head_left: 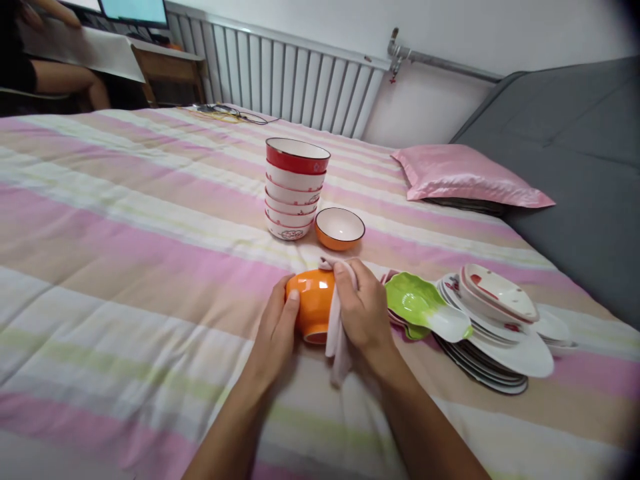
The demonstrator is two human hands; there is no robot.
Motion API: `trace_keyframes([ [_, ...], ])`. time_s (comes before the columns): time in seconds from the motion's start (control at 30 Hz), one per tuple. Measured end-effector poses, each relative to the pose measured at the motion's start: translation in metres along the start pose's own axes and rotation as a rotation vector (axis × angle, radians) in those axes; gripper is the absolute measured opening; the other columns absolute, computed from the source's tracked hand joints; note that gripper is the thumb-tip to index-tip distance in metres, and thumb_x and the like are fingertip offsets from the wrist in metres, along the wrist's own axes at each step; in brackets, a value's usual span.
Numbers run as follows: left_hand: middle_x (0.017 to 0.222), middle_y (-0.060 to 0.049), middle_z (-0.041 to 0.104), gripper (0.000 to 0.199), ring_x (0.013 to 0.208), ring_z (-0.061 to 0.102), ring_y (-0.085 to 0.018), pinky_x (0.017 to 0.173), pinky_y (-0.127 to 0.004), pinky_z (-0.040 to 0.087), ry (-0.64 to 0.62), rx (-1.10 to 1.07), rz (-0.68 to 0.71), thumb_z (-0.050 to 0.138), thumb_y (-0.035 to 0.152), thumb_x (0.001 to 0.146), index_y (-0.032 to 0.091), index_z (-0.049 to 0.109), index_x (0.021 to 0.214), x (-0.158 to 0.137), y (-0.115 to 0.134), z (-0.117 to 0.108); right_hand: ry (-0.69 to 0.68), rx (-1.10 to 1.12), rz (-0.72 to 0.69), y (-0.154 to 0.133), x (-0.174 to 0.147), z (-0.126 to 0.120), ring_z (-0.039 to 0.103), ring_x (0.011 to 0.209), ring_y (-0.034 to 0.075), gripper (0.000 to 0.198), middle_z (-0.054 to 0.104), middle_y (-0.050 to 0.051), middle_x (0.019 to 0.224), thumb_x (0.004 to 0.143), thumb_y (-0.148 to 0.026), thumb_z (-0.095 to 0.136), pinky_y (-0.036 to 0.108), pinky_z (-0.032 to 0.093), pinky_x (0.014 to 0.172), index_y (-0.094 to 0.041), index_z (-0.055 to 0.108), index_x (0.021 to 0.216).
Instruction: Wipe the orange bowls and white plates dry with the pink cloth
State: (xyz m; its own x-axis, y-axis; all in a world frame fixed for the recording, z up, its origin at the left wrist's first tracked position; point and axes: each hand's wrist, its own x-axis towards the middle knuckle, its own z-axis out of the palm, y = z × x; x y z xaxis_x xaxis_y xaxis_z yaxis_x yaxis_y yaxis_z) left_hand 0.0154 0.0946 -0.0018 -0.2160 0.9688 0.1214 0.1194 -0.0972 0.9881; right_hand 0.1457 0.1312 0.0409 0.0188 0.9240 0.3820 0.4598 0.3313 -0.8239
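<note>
An orange bowl [315, 300] is tilted on its side between my hands, its foot ring facing me. My left hand [277, 323] grips its left side, thumb on the outer wall. With my right hand [364, 307] I hold a pale pink cloth [338, 333] against the bowl's right side; part of the cloth hangs down toward the bed. Just beyond stands another orange bowl [340, 228], upright with a white inside. Beside it rises a stack of bowls [295, 193], white ones below and a red one on top.
To the right lie green leaf-shaped dishes [415, 300] and a pile of white plates [530, 357] with a square bowl [500, 293] on top. A pink pillow [465, 173] rests by the grey headboard [575, 133]. Cables [230, 115] lie at the far edge; a person [65, 77] sits at a desk.
</note>
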Motion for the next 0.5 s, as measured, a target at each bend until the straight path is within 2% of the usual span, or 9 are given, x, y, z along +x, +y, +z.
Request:
trace_keyframes([
  [0.07, 0.139, -0.011, 0.050, 0.045, 0.129, 0.045, -0.026, 0.109, -0.046, 0.033, 0.006, 0.020, -0.014, 0.040, 0.045, 0.093, 0.021, 0.048, 0.130, 0.002, 0.002, -0.005, -0.012, -0.114, -0.027, -0.001, -0.002, 0.003, 0.059, 0.086, 0.021, 0.030, 0.065, 0.005, 0.085, 0.095, -0.039, 0.041, 0.035, 0.044, 0.080, -0.019, 0.062, 0.085],
  [0.1, 0.142, -0.011, 0.047, 0.047, 0.131, 0.042, -0.026, 0.111, -0.046, 0.031, 0.009, 0.042, 0.027, 0.045, 0.042, 0.091, 0.020, 0.045, 0.133, 0.002, 0.004, -0.009, -0.014, -0.145, -0.047, -0.001, -0.004, 0.006, 0.059, 0.086, 0.021, 0.031, 0.064, 0.005, 0.085, 0.095, -0.039, 0.040, 0.036, 0.044, 0.080, -0.019, 0.061, 0.084],
  [0.17, 0.143, -0.011, 0.046, 0.054, 0.133, 0.041, -0.026, 0.112, -0.045, 0.030, -0.041, 0.125, 0.208, 0.054, 0.035, 0.085, 0.019, 0.043, 0.136, 0.002, 0.009, -0.017, -0.009, -0.169, -0.099, -0.001, -0.006, 0.009, 0.058, 0.088, 0.022, 0.030, 0.064, 0.006, 0.088, 0.095, -0.039, 0.040, 0.037, 0.044, 0.081, -0.019, 0.061, 0.089],
  [0.23, 0.143, -0.012, 0.046, 0.065, 0.133, 0.041, -0.027, 0.112, -0.044, 0.032, -0.161, 0.237, 0.386, 0.061, 0.027, 0.077, 0.018, 0.041, 0.137, 0.000, 0.013, -0.023, 0.011, -0.155, -0.164, -0.001, -0.006, 0.012, 0.057, 0.094, 0.022, 0.030, 0.064, 0.007, 0.097, 0.095, -0.039, 0.040, 0.039, 0.044, 0.085, -0.019, 0.061, 0.100],
  [0.3, 0.148, -0.015, 0.038, 0.081, 0.137, 0.034, -0.030, 0.113, -0.046, 0.030, -0.222, 0.388, 0.485, 0.065, 0.022, 0.069, 0.016, 0.032, 0.143, -0.001, 0.014, -0.024, 0.015, -0.124, -0.262, 0.001, -0.006, 0.012, 0.055, 0.106, 0.022, 0.033, 0.062, 0.007, 0.113, 0.096, -0.040, 0.039, 0.041, 0.042, 0.093, -0.021, 0.056, 0.116],
  [0.4, 0.152, -0.020, 0.030, 0.092, 0.140, 0.028, -0.033, 0.113, -0.050, 0.029, -0.207, 0.556, 0.521, 0.065, 0.021, 0.067, 0.012, 0.020, 0.147, 0.000, 0.009, -0.022, -0.018, -0.120, -0.412, 0.004, -0.004, 0.010, 0.044, 0.125, 0.024, 0.044, 0.050, 0.007, 0.135, 0.096, -0.046, 0.035, 0.045, 0.034, 0.104, -0.027, 0.045, 0.134],
  [0.5, 0.148, -0.020, 0.036, 0.087, 0.138, 0.033, -0.031, 0.111, -0.049, 0.034, -0.162, 0.574, 0.505, 0.061, 0.020, 0.070, 0.012, 0.020, 0.146, 0.003, 0.003, -0.020, -0.097, -0.154, -0.517, 0.006, -0.002, 0.007, 0.039, 0.132, 0.027, 0.049, 0.042, 0.005, 0.145, 0.093, -0.053, 0.035, 0.049, 0.032, 0.107, -0.031, 0.044, 0.136],
])
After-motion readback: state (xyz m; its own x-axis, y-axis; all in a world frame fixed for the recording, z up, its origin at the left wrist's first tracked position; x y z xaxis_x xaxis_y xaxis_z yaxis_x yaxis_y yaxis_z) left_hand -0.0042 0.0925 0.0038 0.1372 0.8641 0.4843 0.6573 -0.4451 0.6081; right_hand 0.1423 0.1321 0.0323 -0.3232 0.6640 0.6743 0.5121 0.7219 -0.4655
